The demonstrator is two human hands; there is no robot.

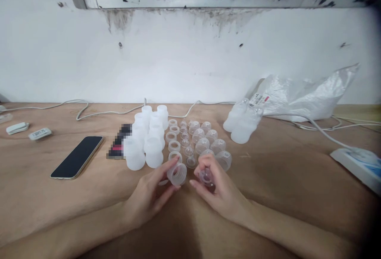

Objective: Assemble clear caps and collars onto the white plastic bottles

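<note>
My left hand [151, 193] is closed around a translucent threaded plastic ring [177, 174], held just above the wooden table [282, 179]. My right hand [218, 189] pinches a small clear dome-shaped piece [206, 176] a few centimetres to the right of the ring. Just beyond both hands lie rows of parts: white bottle bodies [147, 140] on the left, loose rings [174, 140] in the middle, small clear nipples [187, 142] and clear dome caps [208, 142] on the right.
A phone [77, 156] lies face up at the left, with a dark card [119, 143] beside it. Two small white devices [28, 130] sit far left. Assembled bottles [242, 126] and a plastic bag [303, 94] lie back right. White cables [98, 112] cross the rear; a white box [358, 165] sits right.
</note>
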